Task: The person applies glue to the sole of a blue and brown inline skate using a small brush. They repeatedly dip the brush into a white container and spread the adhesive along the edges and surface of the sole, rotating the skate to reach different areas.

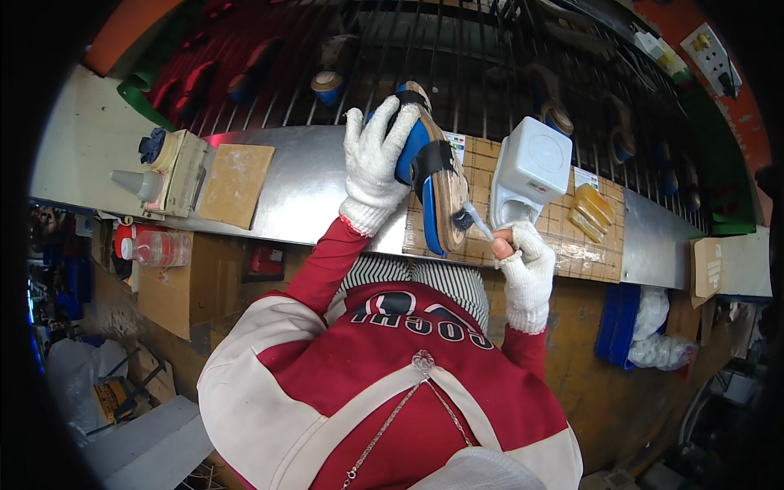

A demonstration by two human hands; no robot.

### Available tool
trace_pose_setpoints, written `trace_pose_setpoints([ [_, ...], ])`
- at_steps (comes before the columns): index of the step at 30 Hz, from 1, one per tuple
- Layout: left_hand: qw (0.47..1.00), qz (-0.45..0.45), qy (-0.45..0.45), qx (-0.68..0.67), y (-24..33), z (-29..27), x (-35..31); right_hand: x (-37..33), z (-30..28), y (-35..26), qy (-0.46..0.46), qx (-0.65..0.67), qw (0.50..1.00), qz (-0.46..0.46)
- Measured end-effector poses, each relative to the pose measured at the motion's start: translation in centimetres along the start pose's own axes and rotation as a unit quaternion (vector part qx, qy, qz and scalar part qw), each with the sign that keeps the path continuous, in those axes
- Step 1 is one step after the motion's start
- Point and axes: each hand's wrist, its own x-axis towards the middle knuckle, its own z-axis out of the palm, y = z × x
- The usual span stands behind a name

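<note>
My left hand (pixel 377 159), in a white knit glove, grips a sandal (pixel 435 159) built on a blue last (pixel 430 204). The sandal has dark straps, and its tan underside is tilted toward the right. My right hand (pixel 523 265), gloved with a bare thumb tip, pinches the pale handle of a small brush (pixel 478 220). The brush's dark bristles meet the underside near the sandal's lower end. Just beyond that hand, a white plastic container (pixel 535 159) with an open spout-like cup stands on a cardboard sheet (pixel 482 245).
A yellow translucent block (pixel 591 214) lies on the cardboard's right side. Further left are a tan board (pixel 237 185) and a grey cone (pixel 135 184). Across the metal bench (pixel 298 188), a rack of bars (pixel 457 49) carries several more sandals. A blue crate (pixel 618 325) sits below, right.
</note>
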Motion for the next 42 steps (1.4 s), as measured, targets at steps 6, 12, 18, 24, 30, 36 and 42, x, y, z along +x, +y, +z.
trace_pose_setpoints([
  [6,0.999,-0.026,-0.022,0.004,0.7,0.0,0.0,0.4,0.6,-0.3,0.057,-0.062,0.996,-0.019],
  [12,0.999,-0.015,-0.024,0.028,0.3,-0.2,-0.1,2.1,0.7,-0.9,0.083,-0.146,0.980,-0.105],
  [18,0.999,-0.019,-0.028,0.036,0.0,-0.4,0.0,2.8,0.7,-1.1,0.147,-0.302,0.921,-0.198],
  [24,0.995,-0.080,-0.057,0.009,1.0,-0.7,0.9,2.5,0.1,-0.7,0.088,-0.212,0.960,-0.160],
  [30,0.977,-0.154,-0.140,-0.041,2.1,-1.1,1.6,2.7,-0.4,-1.1,0.076,-0.183,0.959,-0.203],
  [36,0.957,-0.191,-0.183,-0.118,2.6,-0.9,2.4,4.0,-0.8,-2.8,0.066,-0.171,0.954,-0.237],
  [42,0.852,-0.283,-0.316,-0.307,3.0,-2.7,3.2,7.1,-1.3,-4.7,0.017,-0.141,0.952,-0.271],
])
